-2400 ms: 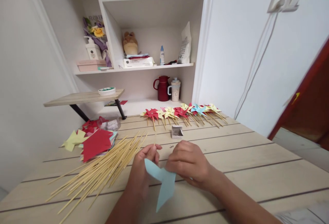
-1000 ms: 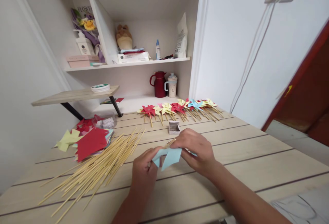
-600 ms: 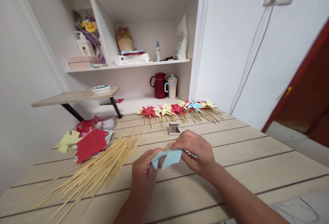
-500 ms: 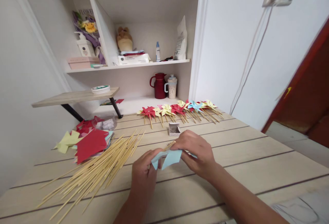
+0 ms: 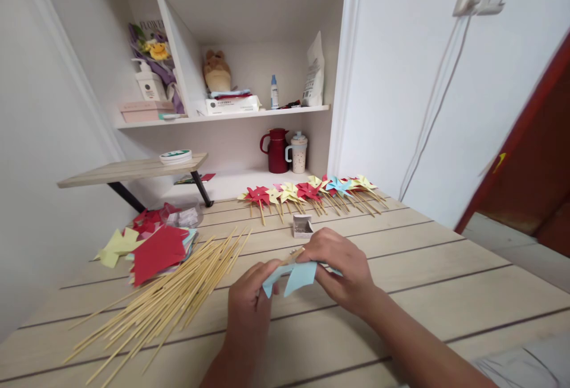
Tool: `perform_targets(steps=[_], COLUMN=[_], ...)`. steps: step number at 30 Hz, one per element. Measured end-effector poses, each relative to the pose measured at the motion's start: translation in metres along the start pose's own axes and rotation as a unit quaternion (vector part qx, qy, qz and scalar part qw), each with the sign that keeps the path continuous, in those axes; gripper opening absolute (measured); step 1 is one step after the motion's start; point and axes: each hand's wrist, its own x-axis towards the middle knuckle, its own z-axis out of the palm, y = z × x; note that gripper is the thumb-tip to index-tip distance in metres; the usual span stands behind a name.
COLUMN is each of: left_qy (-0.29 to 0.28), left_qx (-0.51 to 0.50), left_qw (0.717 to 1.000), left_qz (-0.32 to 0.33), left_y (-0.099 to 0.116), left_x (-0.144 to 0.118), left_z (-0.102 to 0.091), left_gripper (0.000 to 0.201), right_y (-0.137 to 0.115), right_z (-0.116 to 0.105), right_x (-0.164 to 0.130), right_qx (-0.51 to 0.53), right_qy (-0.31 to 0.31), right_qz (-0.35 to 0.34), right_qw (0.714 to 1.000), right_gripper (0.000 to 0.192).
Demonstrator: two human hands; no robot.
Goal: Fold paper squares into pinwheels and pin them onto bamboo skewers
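Note:
Between my hands, above the table, is a light blue paper pinwheel (image 5: 301,276) with its blades hanging downward. My left hand (image 5: 252,287) pinches its left side, the thumb along the upper edge. My right hand (image 5: 341,263) grips the right side, fingers curled over the top. A short length of wooden stick (image 5: 294,255) shows at the upper edge between the hands; the rest of it is hidden by fingers and paper. Just beyond my hands stands a small open white box (image 5: 303,226) with tiny contents I cannot make out.
Many loose wooden sticks (image 5: 169,299) lie fanned out on the left. Behind them are a stack of cut red paper (image 5: 161,254), a yellow paper piece (image 5: 118,247) and a clear tub (image 5: 184,215). Finished pinwheels (image 5: 307,191) line the table's back edge, near a red jug (image 5: 278,151).
Both hands keep their hold on the blue pinwheel, whose front blade has shifted slightly to the right. The whole view has tilted up a little.

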Motion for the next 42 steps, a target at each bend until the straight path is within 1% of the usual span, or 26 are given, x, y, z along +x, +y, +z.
perform_targets(steps=[7, 10, 17, 21, 23, 25, 28, 31, 35, 38, 42], left_qy=[0.061, 0.064, 0.063, 0.073, 0.068, 0.054, 0.041, 0.044, 0.058, 0.059, 0.074], left_qx=[0.023, 0.022, 0.035, 0.070, 0.100, 0.135, 0.187, 0.233, 0.269, 0.292, 0.312], left_qw=[0.998, 0.997, 0.997, 0.993, 0.989, 0.984, 0.970, 0.952, 0.930, 0.918, 0.906], left_qz=[0.021, 0.023, 0.026, 0.057, 0.079, 0.105, 0.152, 0.194, 0.245, 0.262, 0.275], left_y=[0.001, -0.001, 0.000, -0.002, -0.004, -0.005, -0.004, 0.001, 0.008, 0.009, 0.009], left_x=[-0.002, -0.003, -0.003, -0.004, -0.004, -0.003, 0.000, 0.003, 0.005, 0.006, 0.008], left_z=[0.006, 0.007, 0.007, 0.006, 0.004, 0.000, -0.006, -0.010, -0.011, -0.011, -0.010], left_gripper=[0.035, 0.031, 0.029, 0.030, 0.033, 0.033, 0.029, 0.028, 0.027, 0.027, 0.027], right_y=[-0.003, -0.003, -0.002, -0.002, -0.002, -0.002, -0.003, -0.004, -0.004, -0.004, -0.003], right_z=[0.001, 0.001, 0.001, 0.002, 0.002, 0.002, 0.001, 0.001, 0.001, 0.002, 0.003], right_x=[0.001, 0.002, 0.001, 0.000, -0.001, -0.001, 0.000, 0.000, 0.000, -0.001, -0.003], right_qx=[-0.006, -0.002, 0.004, 0.013, 0.016, 0.018, 0.020, 0.022, 0.022, 0.017, 0.007], right_qy=[-0.004, -0.006, -0.012, -0.008, -0.008, -0.007, -0.004, -0.002, 0.010, 0.020, 0.021], right_qz=[0.014, 0.018, 0.032, 0.038, 0.039, 0.041, 0.047, 0.048, 0.052, 0.059, 0.065], right_qw=[1.000, 1.000, 0.999, 0.999, 0.999, 0.999, 0.999, 0.999, 0.998, 0.998, 0.998], right_gripper=[0.019, 0.016, 0.014, 0.015, 0.015, 0.014, 0.014, 0.015, 0.016, 0.016, 0.018])
